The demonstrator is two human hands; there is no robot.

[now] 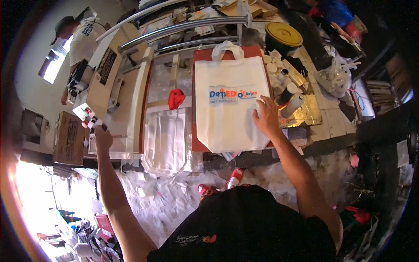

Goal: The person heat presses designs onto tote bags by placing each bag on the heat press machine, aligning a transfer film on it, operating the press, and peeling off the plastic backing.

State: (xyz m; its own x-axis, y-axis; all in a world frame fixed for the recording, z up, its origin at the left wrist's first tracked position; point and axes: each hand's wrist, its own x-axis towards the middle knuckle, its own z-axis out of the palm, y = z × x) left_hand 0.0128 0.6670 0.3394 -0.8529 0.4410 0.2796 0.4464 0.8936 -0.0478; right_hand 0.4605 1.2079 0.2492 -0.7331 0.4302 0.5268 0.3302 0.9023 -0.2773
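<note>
Our white fabric tote bag [231, 124] lies flat on the red board [252, 51], handles [227, 45] pointing away. It looks light, soft and easily creased; we judge the handles or side edges the best hold. Our right hand [266, 115] rests open on its right side. Our left hand [103, 138] is at the control box [88, 112]; we cannot tell whether it grips anything.
</note>
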